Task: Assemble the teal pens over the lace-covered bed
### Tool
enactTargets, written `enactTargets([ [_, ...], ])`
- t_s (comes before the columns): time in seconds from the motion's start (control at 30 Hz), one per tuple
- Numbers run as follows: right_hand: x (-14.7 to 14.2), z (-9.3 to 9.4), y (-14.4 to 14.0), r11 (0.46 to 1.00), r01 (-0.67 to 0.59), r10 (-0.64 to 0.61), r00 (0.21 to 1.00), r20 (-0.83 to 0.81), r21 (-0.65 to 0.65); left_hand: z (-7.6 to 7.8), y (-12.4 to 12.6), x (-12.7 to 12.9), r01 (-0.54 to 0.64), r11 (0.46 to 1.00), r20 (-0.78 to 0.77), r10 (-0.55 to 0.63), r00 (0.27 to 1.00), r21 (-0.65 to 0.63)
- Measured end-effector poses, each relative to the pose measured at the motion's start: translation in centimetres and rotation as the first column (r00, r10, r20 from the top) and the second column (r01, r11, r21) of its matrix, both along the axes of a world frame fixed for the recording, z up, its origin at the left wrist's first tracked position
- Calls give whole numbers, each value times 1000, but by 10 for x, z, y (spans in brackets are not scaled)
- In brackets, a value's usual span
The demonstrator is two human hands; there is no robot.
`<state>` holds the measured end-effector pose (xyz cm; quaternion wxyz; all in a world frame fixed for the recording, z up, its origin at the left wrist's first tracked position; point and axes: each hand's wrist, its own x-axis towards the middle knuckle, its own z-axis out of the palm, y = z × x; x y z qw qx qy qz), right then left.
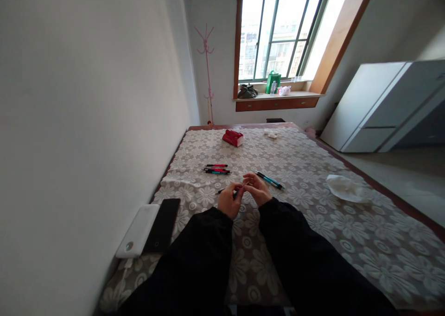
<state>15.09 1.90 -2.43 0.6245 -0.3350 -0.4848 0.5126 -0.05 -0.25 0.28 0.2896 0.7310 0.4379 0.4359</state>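
Note:
My left hand (230,199) and my right hand (256,189) meet over the flowered tablecloth (313,232), both in black sleeves. A thin dark pen (220,192) sticks out to the left of my left hand, which is closed round it. My right hand's fingertips pinch at the pen's other end, by my left thumb. A teal pen (269,180) lies just right of my right hand. Three more pens (217,168), red and teal, lie side by side a little farther away.
A white power bank (138,230) and a black phone (163,225) lie at the left edge by the wall. A red packet (232,137) sits at the far end, a crumpled white tissue (346,188) to the right. A grey cabinet (382,105) stands beyond the table.

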Motion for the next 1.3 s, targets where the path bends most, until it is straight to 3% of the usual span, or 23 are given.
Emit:
enactTargets([
  [0.1, -2, 2, -4, 999, -23, 18, 994, 106, 42, 4, -1, -2, -52, 999, 180, 49, 982, 13],
  [0.17, -6, 4, -8, 992, -12, -33, 933, 358, 123, 6, 1, -5, -119, 993, 359, 105, 928, 18],
  [0.23, -14, 4, -12, 964, -67, -118, 761, 639, 258, 7, 4, -9, -169, 986, 506, 138, 851, 15],
  [0.3, -22, 4, -15, 918, -192, -194, 548, 814, 347, 6, 9, -11, -178, 984, 575, 148, 805, -4],
  [0.4, -32, 4, -18, 904, -283, -231, 307, 923, 321, 4, 13, -12, -150, 988, 601, 144, 786, -40],
  [0.47, -34, 4, -19, 915, -269, -241, 230, 943, 300, 3, 13, -11, -127, 991, 610, 129, 782, -46],
  [0.67, -28, 7, -20, 913, -198, -310, 229, 923, 356, 1, 8, -7, -70, 995, 573, 102, 813, -77],
  [0.83, -28, 5, -21, 876, -310, -314, 215, 925, 370, 4, 7, -7, -41, 996, 575, 77, 814, -76],
  [1.03, -26, 8, -22, 903, -246, -308, 201, 930, 353, 1, 10, -6, -9, 993, 601, 79, 795, -119],
  [1.2, -27, 5, -24, 837, -395, -307, 234, 922, 379, 1, 9, -6, -1, 991, 628, 84, 773, -132],
  [1.3, -29, 2, -23, 830, -413, -298, 238, 924, 374, 5, 7, -6, 23, 989, 644, 75, 761, -143],
])
